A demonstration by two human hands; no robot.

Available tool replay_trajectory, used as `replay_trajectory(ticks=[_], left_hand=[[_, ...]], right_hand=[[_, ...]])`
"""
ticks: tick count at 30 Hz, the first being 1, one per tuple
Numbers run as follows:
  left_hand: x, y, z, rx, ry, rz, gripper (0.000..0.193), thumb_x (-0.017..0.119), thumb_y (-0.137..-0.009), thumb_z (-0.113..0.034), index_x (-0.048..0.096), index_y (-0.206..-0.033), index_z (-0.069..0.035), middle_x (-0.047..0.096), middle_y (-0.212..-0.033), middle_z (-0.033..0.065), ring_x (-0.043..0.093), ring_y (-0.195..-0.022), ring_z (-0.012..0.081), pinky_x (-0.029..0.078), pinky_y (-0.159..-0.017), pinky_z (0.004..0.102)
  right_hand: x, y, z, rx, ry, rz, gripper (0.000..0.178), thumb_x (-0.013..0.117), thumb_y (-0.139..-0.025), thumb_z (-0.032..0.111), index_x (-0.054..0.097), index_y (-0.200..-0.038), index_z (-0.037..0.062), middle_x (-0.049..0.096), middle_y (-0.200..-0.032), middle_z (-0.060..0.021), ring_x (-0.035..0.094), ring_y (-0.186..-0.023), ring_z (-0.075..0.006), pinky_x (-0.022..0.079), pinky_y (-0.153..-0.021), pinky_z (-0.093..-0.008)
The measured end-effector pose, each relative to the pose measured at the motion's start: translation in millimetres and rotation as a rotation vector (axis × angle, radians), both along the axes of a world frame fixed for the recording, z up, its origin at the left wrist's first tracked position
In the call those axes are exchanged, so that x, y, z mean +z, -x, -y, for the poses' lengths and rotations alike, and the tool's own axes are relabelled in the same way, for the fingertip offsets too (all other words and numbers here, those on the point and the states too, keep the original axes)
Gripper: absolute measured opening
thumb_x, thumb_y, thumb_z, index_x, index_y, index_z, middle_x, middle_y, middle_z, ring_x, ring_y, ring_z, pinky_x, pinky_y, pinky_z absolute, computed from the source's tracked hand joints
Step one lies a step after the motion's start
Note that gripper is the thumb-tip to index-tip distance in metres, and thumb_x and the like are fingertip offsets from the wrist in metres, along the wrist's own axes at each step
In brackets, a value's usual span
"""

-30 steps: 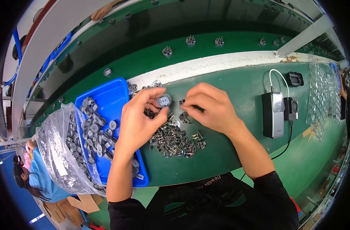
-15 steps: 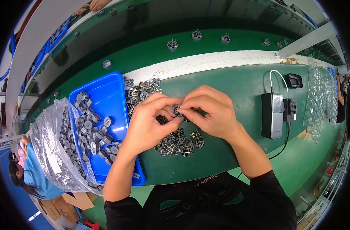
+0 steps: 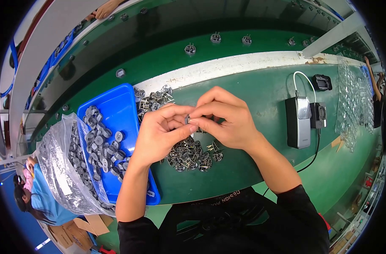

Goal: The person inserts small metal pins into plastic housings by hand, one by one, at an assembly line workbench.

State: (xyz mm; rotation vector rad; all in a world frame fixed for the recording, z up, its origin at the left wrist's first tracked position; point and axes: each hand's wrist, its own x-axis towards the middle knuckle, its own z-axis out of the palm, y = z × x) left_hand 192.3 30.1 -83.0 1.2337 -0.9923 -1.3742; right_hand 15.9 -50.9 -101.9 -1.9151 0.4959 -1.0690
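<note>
My left hand (image 3: 161, 133) and my right hand (image 3: 226, 118) meet over the green bench, both pinching one small round grey part (image 3: 188, 120) between thumbs and fingertips. Most of that part is hidden by the fingers. Just below lies a pile of small metal-pinned parts (image 3: 188, 155), partly under my left hand. A second heap of pinned parts (image 3: 154, 101) rests beyond my left hand, beside the blue tray (image 3: 131, 95). Many round grey caps (image 3: 100, 139) lie in that tray.
A clear plastic bag (image 3: 53, 156) of grey caps overlaps the tray's left side. At right stand a black-and-grey power bank (image 3: 298, 122) with a white cable and a black adapter (image 3: 318, 115). Past the white ledge (image 3: 226, 63), a green conveyor (image 3: 163, 57) carries spaced parts. Other people work at left and far right.
Both hands have shifted slightly left with the grey part, which has turned more edge-on between the fingers. The whole view has shifted a little.
</note>
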Motion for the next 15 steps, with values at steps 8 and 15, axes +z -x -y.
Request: replay_trajectory(ticks=[8,15], left_hand=[[6,-43,57,0.175,0.044,0.672,0.022,0.069,-0.085,-0.006,0.073,-0.106,-0.001,0.064,-0.092,0.0098,0.063,-0.072,0.0127,0.05,-0.071,0.0248],[-12,-72,117,0.145,-0.034,1.135,0.024,0.071,-0.082,-0.014,0.074,-0.104,-0.003,0.073,-0.087,0.0134,0.069,-0.076,0.019,0.052,-0.073,0.0311]], right_hand=[[-9,19,26,0.336,-0.032,-0.481,0.036,0.06,-0.075,-0.004,0.074,-0.104,0.0136,0.062,-0.095,-0.0031,0.062,-0.079,-0.0232,0.05,-0.068,-0.0347],[-13,13,16,0.319,0.122,-0.598,0.024,0.069,-0.078,0.006,0.073,-0.1,0.0149,0.058,-0.094,-0.0018,0.061,-0.091,-0.0226,0.05,-0.076,-0.0379]])
